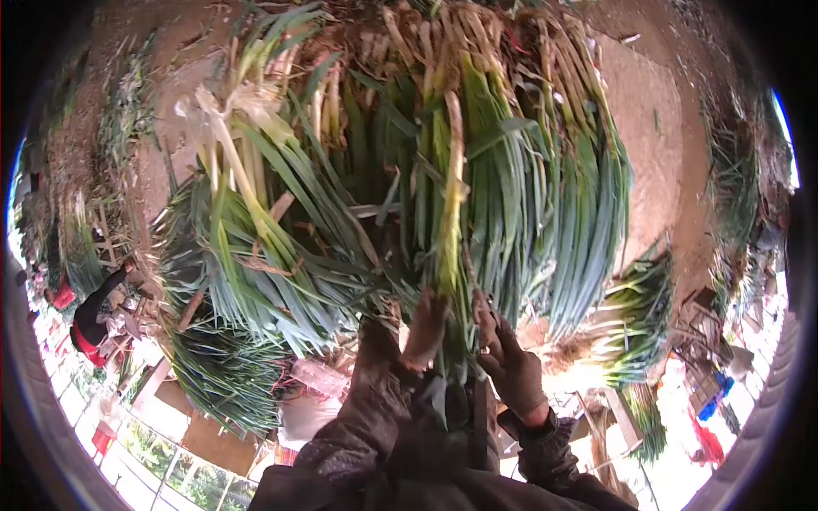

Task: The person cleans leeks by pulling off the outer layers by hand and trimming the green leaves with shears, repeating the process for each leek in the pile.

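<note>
A single long green onion (452,183) points away from me, its pale root end far and its green leaves running down between my hands. My left hand (425,330), in a dirty glove, is closed around its leafy part. Just to the right, my gloved right hand (516,372) has its fingers bent against the leaves. A thin brownish strip reaches those fingertips, but what they pinch is not clear. Beyond both hands lies a large heap of green onions (494,187), roots away from me. A looser bunch (264,230) lies to the left.
More green onion bundles lie at lower left (226,370) and right (643,319). Brown ground (652,136) shows beyond the heap, with leaf scraps at far left. Another person (89,319) in black and red is at the left. A wooden board (217,441) stands at lower left.
</note>
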Available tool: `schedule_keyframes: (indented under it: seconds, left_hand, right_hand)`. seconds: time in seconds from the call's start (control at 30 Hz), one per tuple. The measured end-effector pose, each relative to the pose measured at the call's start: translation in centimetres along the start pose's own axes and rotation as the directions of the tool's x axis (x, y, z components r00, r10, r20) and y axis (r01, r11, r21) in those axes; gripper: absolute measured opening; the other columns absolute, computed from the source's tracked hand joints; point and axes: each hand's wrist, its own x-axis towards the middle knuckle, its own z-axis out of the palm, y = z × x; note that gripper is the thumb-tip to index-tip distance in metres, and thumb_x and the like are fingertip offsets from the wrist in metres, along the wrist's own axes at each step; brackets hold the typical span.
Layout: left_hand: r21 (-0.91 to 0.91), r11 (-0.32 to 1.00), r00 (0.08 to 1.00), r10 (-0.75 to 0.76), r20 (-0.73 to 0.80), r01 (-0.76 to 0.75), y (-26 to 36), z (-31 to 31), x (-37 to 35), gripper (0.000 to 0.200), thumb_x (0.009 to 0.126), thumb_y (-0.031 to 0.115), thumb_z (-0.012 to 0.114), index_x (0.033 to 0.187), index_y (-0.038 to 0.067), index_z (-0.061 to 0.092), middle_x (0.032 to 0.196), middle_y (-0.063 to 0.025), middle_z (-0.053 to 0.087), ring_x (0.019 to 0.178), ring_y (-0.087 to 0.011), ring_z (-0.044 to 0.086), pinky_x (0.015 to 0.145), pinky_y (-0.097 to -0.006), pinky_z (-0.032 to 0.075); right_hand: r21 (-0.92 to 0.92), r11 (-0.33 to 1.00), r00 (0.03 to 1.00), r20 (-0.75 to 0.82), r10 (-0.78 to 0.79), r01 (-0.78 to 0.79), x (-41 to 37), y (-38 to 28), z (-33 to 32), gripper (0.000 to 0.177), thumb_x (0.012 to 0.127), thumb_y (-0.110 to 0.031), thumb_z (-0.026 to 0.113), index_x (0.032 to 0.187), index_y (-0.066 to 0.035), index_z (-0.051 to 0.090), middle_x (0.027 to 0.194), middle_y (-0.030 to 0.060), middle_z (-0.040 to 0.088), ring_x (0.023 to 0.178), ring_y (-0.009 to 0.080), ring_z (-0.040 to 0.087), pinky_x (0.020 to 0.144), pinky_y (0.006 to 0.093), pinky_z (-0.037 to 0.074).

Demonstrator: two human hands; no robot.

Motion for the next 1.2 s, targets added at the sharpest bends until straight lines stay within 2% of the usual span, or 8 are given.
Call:
schedule_keyframes:
  seconds: [0.3,0.4,0.5,0.6,0.7,0.8,0.9,1.2]
  left_hand:
    - [-0.184,0.979,0.996,0.090,-0.026,-0.093,-0.4,0.5,0.7,0.039,0.111,0.023,0.050,0.137,-0.006,0.051,0.119,-0.0153,0.064,0.106,-0.0213,0.059,0.094,-0.0333,0.048]
    - [-0.314,0.942,0.993,0.110,-0.050,-0.120,1.6,1.1,0.3,0.050,0.110,0.021,0.051,0.151,-0.004,0.039,0.134,-0.0165,0.059,0.116,-0.0214,0.057,0.102,-0.0317,0.045]
    - [-0.246,0.936,0.968,0.250,-0.037,-0.251,-0.7,0.9,1.9,0.059,0.110,0.020,0.049,0.160,-0.002,0.026,0.147,-0.0181,0.051,0.129,-0.0229,0.052,0.111,-0.0312,0.040]
    - [-0.198,0.949,0.970,0.240,-0.050,-0.245,-1.5,1.0,2.4,0.061,0.110,0.022,0.048,0.160,-0.002,0.024,0.154,-0.0196,0.045,0.138,-0.0243,0.046,0.116,-0.0322,0.035]
    - [-0.251,0.961,0.993,0.118,-0.014,-0.118,0.7,1.0,1.7,0.066,0.110,0.030,0.051,0.161,-0.001,0.022,0.159,-0.0167,0.038,0.144,-0.0250,0.038,0.119,-0.0349,0.031]
    - [-0.234,0.961,0.989,0.148,-0.007,-0.146,0.2,0.8,2.3,0.068,0.110,0.030,0.050,0.162,-0.001,0.021,0.160,-0.0178,0.037,0.145,-0.0254,0.037,0.119,-0.0349,0.031]
    - [-0.267,0.957,0.993,0.115,-0.008,-0.113,0.3,0.7,2.2,0.066,0.110,0.028,0.051,0.161,-0.002,0.022,0.157,-0.0177,0.040,0.142,-0.0241,0.041,0.117,-0.0336,0.034]
    - [-0.389,0.912,0.990,0.144,-0.002,-0.134,-1.1,0.4,2.9,0.060,0.110,0.022,0.050,0.159,-0.003,0.027,0.153,-0.0167,0.046,0.136,-0.0219,0.047,0.112,-0.0309,0.039]
  right_hand:
    - [-0.065,0.998,1.000,0.005,-0.020,0.020,-1.1,0.5,1.9,0.076,0.094,-0.051,0.067,0.154,-0.012,0.041,0.084,0.0208,0.072,0.070,0.0419,0.070,0.059,0.0492,0.053]
    - [-0.124,0.989,0.995,0.055,0.087,-0.080,0.4,0.0,1.5,0.078,0.095,-0.052,0.066,0.156,-0.012,0.038,0.078,0.0211,0.071,0.069,0.0424,0.070,0.059,0.0497,0.053]
    - [-0.085,0.996,1.000,-0.007,-0.014,0.013,1.5,0.9,2.2,0.079,0.095,-0.052,0.065,0.157,-0.014,0.036,0.073,0.0212,0.069,0.067,0.0435,0.069,0.058,0.0506,0.052]
    - [-0.105,0.993,0.999,0.010,0.047,-0.046,2.6,0.4,1.6,0.073,0.095,-0.050,0.065,0.152,-0.009,0.044,0.095,0.0223,0.073,0.076,0.0438,0.070,0.064,0.0512,0.055]
    - [-0.071,0.997,0.999,-0.031,-0.026,0.023,4.2,-0.6,1.1,0.073,0.095,-0.050,0.065,0.152,-0.009,0.045,0.091,0.0232,0.072,0.076,0.0440,0.070,0.064,0.0516,0.054]
    - [-0.150,0.986,0.998,0.000,0.069,-0.068,5.9,-0.4,1.2,0.074,0.094,-0.050,0.066,0.152,-0.009,0.044,0.091,0.0237,0.072,0.076,0.0446,0.070,0.064,0.0518,0.054]
    - [-0.122,0.992,0.999,-0.025,0.028,-0.031,6.8,-0.1,1.5,0.079,0.093,-0.055,0.064,0.155,-0.015,0.037,0.075,0.0237,0.069,0.071,0.0454,0.069,0.060,0.0537,0.051]
    - [-0.099,0.994,0.998,-0.038,0.043,-0.046,8.7,-1.1,1.3,0.074,0.094,-0.048,0.066,0.153,-0.011,0.042,0.089,0.0251,0.072,0.080,0.0459,0.070,0.067,0.0531,0.054]
